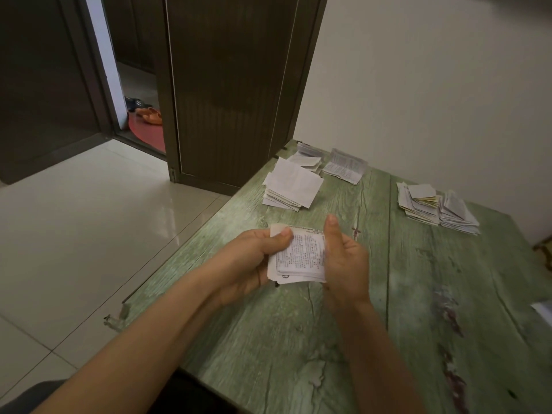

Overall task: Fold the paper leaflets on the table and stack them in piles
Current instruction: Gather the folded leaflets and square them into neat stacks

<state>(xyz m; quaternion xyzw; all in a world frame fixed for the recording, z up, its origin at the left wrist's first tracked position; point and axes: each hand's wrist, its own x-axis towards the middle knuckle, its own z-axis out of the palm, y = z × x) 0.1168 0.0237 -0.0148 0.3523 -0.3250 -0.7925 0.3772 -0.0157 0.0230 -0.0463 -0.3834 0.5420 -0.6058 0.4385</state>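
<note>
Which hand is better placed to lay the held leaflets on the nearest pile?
Probably the left hand: its thumb pinches the held leaflets, while the right hand sits at their edge with its thumb lifted. The nearest pile lies ahead, on the left side.

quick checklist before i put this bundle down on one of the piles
1. Hold on the bundle of leaflets: ok. The left hand pinches it with the thumb on top, and the right hand lies against its right edge.
2. Bundle squared up: not ok. Sheet edges stick out unevenly at the bottom.
3. Bare table between the hands and the piles: ok.
4. Is the left pile tidy: not ok. Its top sheet lies skewed.
5. Which pile the bundle belongs on: cannot tell. The print is too small to compare.
</note>
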